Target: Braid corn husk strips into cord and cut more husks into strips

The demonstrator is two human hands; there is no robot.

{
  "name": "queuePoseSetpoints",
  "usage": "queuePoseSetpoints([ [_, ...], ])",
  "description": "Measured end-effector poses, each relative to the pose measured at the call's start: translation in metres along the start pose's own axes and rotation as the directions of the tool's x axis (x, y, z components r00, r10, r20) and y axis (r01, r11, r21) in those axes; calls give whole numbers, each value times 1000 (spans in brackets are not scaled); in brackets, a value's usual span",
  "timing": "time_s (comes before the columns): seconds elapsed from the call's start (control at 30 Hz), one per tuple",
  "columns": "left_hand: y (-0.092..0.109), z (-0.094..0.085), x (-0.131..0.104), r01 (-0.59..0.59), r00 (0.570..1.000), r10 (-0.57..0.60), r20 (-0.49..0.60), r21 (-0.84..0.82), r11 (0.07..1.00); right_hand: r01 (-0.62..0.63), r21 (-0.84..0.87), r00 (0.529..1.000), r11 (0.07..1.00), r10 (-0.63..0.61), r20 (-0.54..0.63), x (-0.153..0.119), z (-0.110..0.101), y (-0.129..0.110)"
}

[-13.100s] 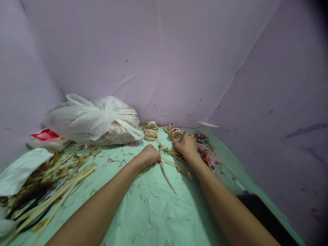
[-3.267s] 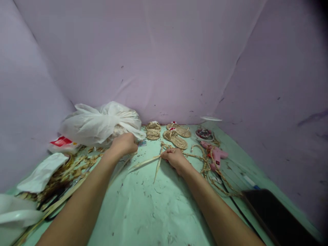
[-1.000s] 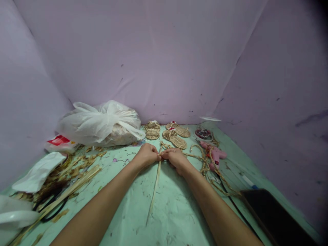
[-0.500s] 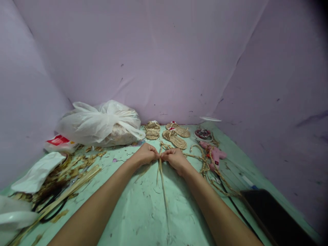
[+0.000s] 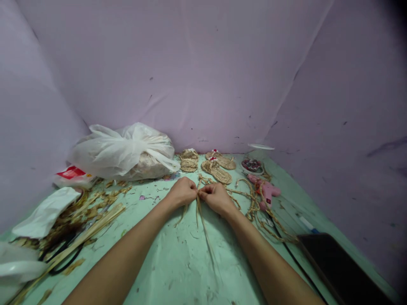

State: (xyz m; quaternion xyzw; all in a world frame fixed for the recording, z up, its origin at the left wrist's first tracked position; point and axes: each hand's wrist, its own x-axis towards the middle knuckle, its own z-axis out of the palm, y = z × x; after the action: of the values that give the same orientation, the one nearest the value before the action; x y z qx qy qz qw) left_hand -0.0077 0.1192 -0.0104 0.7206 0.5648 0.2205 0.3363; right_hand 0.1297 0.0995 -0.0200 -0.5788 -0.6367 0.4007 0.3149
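Note:
Tan fiber strands [image 5: 203, 226] hang down toward me from between my two hands over the green tabletop. My left hand [image 5: 184, 191] pinches them from the left, fingers pressed together, with another thin strand trailing below it. From the right, my right hand [image 5: 216, 197] pinches the same strands, its fingertips almost touching those of the left. Just beyond the fingers a braided rope [image 5: 243, 194] of the same fiber starts and runs off to the right in loose loops.
Small woven slippers [image 5: 216, 171] lie behind the hands. At the left are a stuffed white plastic bag [image 5: 127, 154], loose dry fiber [image 5: 95, 201] and black-handled scissors [image 5: 68, 262]. A bead dish [image 5: 252, 166], pink glue gun [image 5: 267, 192] and dark phone [image 5: 340, 264] are at the right.
The loose ends of the strands have swung slightly to the right, and the thin strand below my left hand has shifted. Both hands stay nearly in place, still pinching.

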Motion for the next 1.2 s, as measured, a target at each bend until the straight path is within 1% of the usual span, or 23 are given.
queuePoseSetpoints([
  [0.1, 0, -1, 1, 1, 1000, -1, 27, 7, 1000, -44, 42, 998, 998, 42, 55, 0, -6, 1],
  [0.23, 1, -1, 0, 25, 999, -24, 48, -14, 1000, -124, -1, 992, 992, 124, 28, 2, -14, 0],
  [0.37, 3, 0, -1, 62, 997, -61, 45, -33, 997, -141, -33, 989, 989, 142, 30, 4, -16, -1],
  [0.5, 4, 3, -1, 68, 998, -68, 0, -20, 997, -119, -80, 992, 990, 122, 34, 1, -13, -7],
  [0.63, 6, 4, -2, 111, 993, -112, -21, -55, 992, -85, -207, 996, 975, 87, -3, -6, -9, -20],
  [0.7, 9, 3, -3, 137, 991, -137, 10, -116, 984, -85, -238, 996, 968, 84, -15, -9, -7, -27],
  [0.77, 11, 0, -4, 154, 987, -143, 66, -206, 966, -60, -236, 998, 970, 60, -11, -10, -6, -30],
  [0.83, 12, -3, -4, 169, 983, -140, 118, -290, 942, -19, -254, 1000, 967, 15, -20, -10, -3, -30],
  [0.93, 14, -6, -5, 188, 978, -139, 156, -366, 911, 32, -283, 999, 959, -40, -22, -9, 0, -26],
  [1.0, 15, -7, -6, 194, 977, -142, 161, -383, 903, 40, -255, 999, 966, -39, 11, -9, 0, -23],
  [1.07, 16, -9, -8, 211, 975, -166, 150, -376, 902, 19, -164, 995, 986, -3, 96, -10, -2, -22],
  [1.13, 17, -10, -9, 230, 972, -192, 138, -363, 903, -43, -28, 978, 999, 48, 204, -10, -7, -22],
  [1.2, 17, -10, -10, 241, 969, -204, 137, -355, 904, -129, 69, 955, 989, 106, 278, -11, -14, -23],
])
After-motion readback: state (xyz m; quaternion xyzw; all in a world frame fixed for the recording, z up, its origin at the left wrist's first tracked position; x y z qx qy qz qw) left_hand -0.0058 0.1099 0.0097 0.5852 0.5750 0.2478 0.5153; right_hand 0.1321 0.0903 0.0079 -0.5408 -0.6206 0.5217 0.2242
